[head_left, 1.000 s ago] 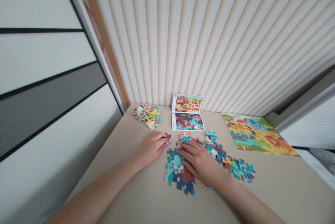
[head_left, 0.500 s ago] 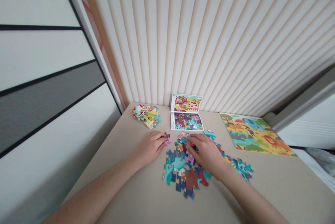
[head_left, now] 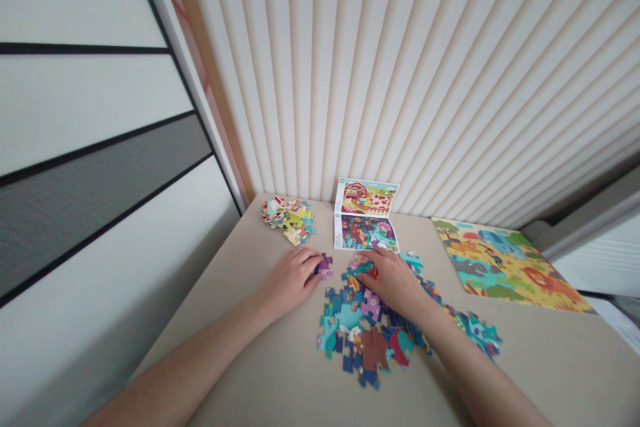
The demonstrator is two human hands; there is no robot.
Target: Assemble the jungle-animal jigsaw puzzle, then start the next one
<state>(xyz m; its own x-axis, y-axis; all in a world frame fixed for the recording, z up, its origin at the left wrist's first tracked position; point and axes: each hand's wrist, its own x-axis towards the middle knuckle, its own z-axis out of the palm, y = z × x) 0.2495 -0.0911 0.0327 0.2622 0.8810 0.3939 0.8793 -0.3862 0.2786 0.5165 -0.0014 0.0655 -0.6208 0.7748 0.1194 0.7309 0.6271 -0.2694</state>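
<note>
My left hand (head_left: 296, 278) rests on the table with its thumb and fingers closed on a purple puzzle piece (head_left: 326, 266), left of the main pile. My right hand (head_left: 392, 280) lies over the upper part of a pile of loose puzzle pieces (head_left: 374, 347), fingers bent down among them. Whether a piece is between those fingertips I cannot make out. Teal, dark blue, brown and pink pieces overlap in the pile, and part of it is hidden under the right hand and forearm.
Behind the pile a folded picture leaflet (head_left: 367, 214) leans against the pleated wall. A second heap of puzzle pieces (head_left: 290, 217) sits at the table's back left. On the right lies a finished animal puzzle (head_left: 505, 264). A white panelled surface (head_left: 90, 227) stands beyond the table's left edge.
The whole view has shifted slightly, so the table things appear further right. My left hand keeps the purple piece. The fingers of my right hand have moved a little within the pile.
</note>
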